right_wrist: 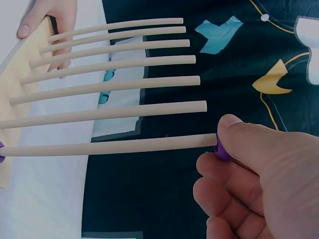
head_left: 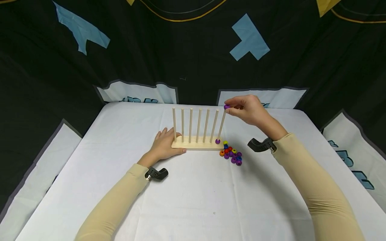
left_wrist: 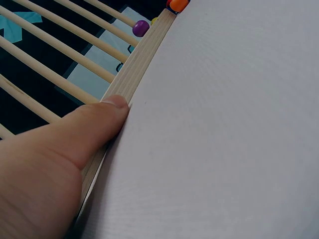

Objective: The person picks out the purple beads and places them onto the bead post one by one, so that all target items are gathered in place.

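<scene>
A wooden peg rack (head_left: pixel 197 146) with several upright pegs stands mid-table in the head view. My left hand (head_left: pixel 164 145) grips its left end, thumb along the front edge and fingers towards the back. At the top of the rightmost peg (right_wrist: pixel 114 147), my right hand (head_left: pixel 250 108) pinches a purple bead (right_wrist: pixel 222 151) between thumb and index finger. The bead meets the peg's tip; how far it is threaded is hidden by the fingers. Another purple bead (head_left: pixel 217 141) sits at the foot of that same peg. The other pegs carry no beads.
Loose beads in purple, red, orange, yellow and blue lie in a pile (head_left: pixel 233 160) by the rack's right front corner. A white cloth (head_left: pixel 193 201) covers the table. Behind it hangs a dark curtain (head_left: pixel 187 60) with blue patches.
</scene>
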Available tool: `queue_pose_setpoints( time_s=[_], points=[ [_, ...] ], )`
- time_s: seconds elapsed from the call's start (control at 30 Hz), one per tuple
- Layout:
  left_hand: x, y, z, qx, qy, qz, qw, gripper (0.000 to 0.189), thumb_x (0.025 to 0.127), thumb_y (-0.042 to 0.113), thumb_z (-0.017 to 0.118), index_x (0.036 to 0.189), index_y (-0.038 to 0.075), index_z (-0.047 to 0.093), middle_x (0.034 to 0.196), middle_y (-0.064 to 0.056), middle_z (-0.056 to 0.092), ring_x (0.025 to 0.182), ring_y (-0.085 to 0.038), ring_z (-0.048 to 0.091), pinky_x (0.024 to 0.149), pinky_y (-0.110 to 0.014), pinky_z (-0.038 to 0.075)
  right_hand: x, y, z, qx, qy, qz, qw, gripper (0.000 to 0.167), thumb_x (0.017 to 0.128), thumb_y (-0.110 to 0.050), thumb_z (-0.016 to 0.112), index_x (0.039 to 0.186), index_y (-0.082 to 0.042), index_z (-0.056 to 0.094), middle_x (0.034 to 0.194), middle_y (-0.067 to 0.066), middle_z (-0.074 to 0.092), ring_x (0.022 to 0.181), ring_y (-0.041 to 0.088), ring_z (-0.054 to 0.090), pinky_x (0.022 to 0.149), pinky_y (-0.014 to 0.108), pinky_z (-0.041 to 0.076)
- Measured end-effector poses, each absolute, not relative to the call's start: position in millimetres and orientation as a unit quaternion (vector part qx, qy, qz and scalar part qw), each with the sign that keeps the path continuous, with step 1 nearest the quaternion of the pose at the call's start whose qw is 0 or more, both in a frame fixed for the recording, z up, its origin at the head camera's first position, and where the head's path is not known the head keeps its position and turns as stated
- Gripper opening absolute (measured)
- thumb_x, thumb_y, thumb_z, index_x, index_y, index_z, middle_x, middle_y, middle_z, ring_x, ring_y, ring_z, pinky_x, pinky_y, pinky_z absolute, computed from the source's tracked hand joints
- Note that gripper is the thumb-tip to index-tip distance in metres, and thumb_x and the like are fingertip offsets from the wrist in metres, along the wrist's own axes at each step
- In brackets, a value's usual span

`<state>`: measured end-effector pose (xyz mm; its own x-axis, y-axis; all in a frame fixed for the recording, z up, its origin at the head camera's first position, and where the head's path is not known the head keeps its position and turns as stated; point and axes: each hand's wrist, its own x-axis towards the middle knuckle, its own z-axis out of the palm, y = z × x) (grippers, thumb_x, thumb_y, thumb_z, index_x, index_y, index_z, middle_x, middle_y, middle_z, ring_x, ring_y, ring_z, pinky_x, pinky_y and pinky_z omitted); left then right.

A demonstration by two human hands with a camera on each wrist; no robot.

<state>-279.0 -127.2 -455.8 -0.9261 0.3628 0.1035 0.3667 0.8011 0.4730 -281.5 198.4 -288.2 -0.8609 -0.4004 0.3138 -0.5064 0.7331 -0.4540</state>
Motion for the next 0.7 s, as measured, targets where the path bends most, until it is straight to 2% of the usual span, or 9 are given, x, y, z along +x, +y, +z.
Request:
queue_pose_setpoints(
  time_s=[0.3, 0.7],
  points=[
    [-279.5, -127.4, -456.6, -0.193, -0.948, -0.254, 0.004, 0.075, 0.081, 0.055, 0.076, 0.139, 0.011, 0.059, 0.161, -0.017, 0.04, 0.153, -0.055, 0.019, 0.122, -0.072, 0.01, -281.6, 197.1, -289.0, 0.25, -0.924, 0.272, 0.097, 0.029, 0.096, -0.013, 0.071, 0.121, 0.001, 0.072, 0.109, 0.019, 0.075, 0.086, 0.027, 0.065, 0.077, 0.031, 0.056],
    [-280.0, -128.2, -458.0, -0.19, -0.95, -0.249, 0.003, 0.076, 0.081, 0.055, 0.075, 0.141, 0.011, 0.058, 0.164, -0.021, 0.035, 0.153, -0.055, 0.018, 0.122, -0.071, 0.01, -281.2, 194.7, -297.2, 0.251, -0.926, 0.27, 0.083, 0.03, 0.094, -0.012, 0.073, 0.12, 0.001, 0.073, 0.105, 0.017, 0.076, 0.082, 0.025, 0.063, 0.072, 0.029, 0.055]
  ],
)
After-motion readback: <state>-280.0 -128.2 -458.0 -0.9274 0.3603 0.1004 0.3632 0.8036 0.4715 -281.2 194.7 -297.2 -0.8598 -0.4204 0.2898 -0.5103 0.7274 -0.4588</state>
